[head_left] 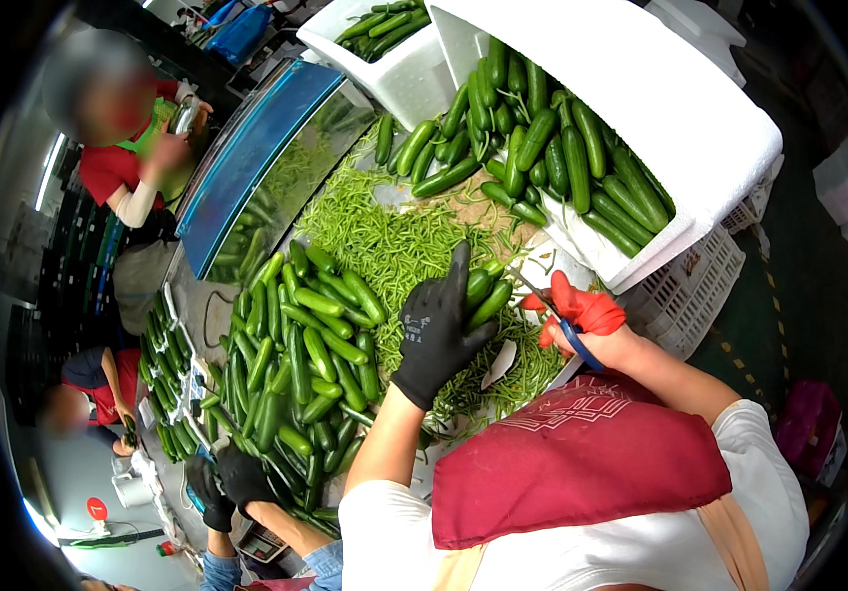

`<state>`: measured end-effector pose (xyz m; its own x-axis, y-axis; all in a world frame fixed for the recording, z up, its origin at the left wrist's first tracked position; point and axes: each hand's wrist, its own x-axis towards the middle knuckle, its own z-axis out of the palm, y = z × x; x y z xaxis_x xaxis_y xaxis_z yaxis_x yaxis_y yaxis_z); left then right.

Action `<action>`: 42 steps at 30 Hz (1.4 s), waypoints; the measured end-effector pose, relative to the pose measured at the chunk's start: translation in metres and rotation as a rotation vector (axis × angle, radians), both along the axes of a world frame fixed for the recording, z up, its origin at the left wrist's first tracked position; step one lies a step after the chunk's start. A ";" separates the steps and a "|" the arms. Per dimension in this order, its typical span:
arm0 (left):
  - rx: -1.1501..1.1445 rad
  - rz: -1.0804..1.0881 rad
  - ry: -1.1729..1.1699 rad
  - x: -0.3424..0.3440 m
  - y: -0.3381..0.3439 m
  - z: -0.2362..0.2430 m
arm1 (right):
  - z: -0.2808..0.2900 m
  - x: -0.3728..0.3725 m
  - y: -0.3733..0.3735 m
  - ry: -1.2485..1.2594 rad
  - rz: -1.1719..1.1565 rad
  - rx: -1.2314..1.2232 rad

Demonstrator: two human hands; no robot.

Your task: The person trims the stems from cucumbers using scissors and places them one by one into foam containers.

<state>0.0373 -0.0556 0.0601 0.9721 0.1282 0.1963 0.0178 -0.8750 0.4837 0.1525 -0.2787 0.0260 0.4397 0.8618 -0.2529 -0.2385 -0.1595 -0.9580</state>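
My left hand (439,330), in a black glove, grips small cucumbers (486,301) over a bed of thin green trimmed stems (399,246). Just to its right, my right hand (587,320), in a red glove, holds scissors (572,337) with blue handles, their blades angled toward the ends of those cucumbers. To the left of my hands lies a large pile of cucumbers (301,355).
Two white foam boxes (715,148) (321,44) hold cucumbers at the top. A white crate (690,286) stands right. A blue-edged panel (247,148) is upper left. Two co-workers (109,187) (99,374) work at left; another person's black-gloved hands (242,478) are at lower left.
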 end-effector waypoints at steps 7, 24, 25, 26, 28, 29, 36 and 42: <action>0.068 0.010 -0.043 0.000 -0.007 0.001 | 0.010 -0.003 0.006 -0.085 -0.003 -0.048; -2.661 0.195 -0.536 0.014 -0.015 -0.019 | -0.013 -0.014 0.027 -1.023 -0.190 0.142; -2.650 0.235 -0.518 0.015 -0.018 -0.021 | -0.024 -0.012 0.030 -1.148 -0.224 0.147; -2.638 0.276 -0.499 0.015 -0.021 -0.022 | -0.022 -0.010 0.033 -1.161 -0.231 0.158; -2.646 0.280 -0.447 0.014 -0.026 -0.021 | -0.018 -0.008 0.040 -1.189 -0.248 0.183; -2.660 0.267 -0.438 0.014 -0.028 -0.022 | -0.020 -0.008 0.040 -1.135 -0.208 0.149; -2.112 0.314 -0.649 0.004 -0.033 -0.047 | -0.028 -0.016 0.026 -0.359 -0.011 0.040; -0.999 0.387 -0.445 -0.011 -0.020 -0.023 | 0.006 -0.010 0.020 -0.081 0.035 0.079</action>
<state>0.0261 -0.0756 0.0372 0.7047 0.6925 0.1545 -0.1445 -0.0731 0.9868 0.1429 -0.2585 0.0319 0.4252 0.8928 -0.1489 -0.1558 -0.0899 -0.9837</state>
